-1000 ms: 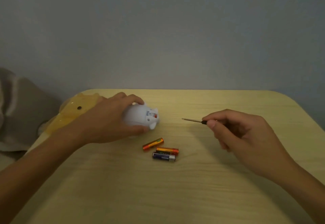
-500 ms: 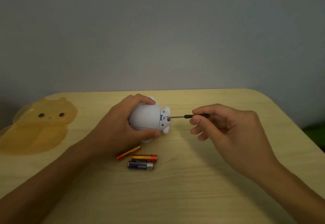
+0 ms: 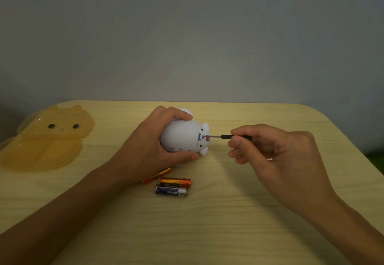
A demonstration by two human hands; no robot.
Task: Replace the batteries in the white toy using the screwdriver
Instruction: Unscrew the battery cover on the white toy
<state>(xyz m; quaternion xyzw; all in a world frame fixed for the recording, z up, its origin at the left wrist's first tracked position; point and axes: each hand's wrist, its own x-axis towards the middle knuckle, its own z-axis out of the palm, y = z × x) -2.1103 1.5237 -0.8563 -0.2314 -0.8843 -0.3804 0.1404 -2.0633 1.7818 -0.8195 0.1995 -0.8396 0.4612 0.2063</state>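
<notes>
My left hand (image 3: 145, 146) grips the white toy (image 3: 182, 138), which lies on its side on the wooden table with its underside turned to the right. In my right hand (image 3: 270, 150) the fingertips pinch the thin black-handled screwdriver (image 3: 226, 136), held level. Its metal tip touches the toy's underside beside a small red part. Three batteries lie in front of the toy: an orange one (image 3: 156, 175) partly under my left wrist, another orange one (image 3: 175, 181), and a blue and silver one (image 3: 170, 190).
A translucent yellow bear-shaped cover (image 3: 45, 140) lies at the table's far left. The wooden table (image 3: 207, 233) ends at a grey wall behind, and its right corner is rounded. A bit of green shows off the right edge.
My right hand brought the screwdriver leftward until its tip met the toy's underside. My left hand kept its grip on the toy. The camera view shifted, showing more of the yellow cover.
</notes>
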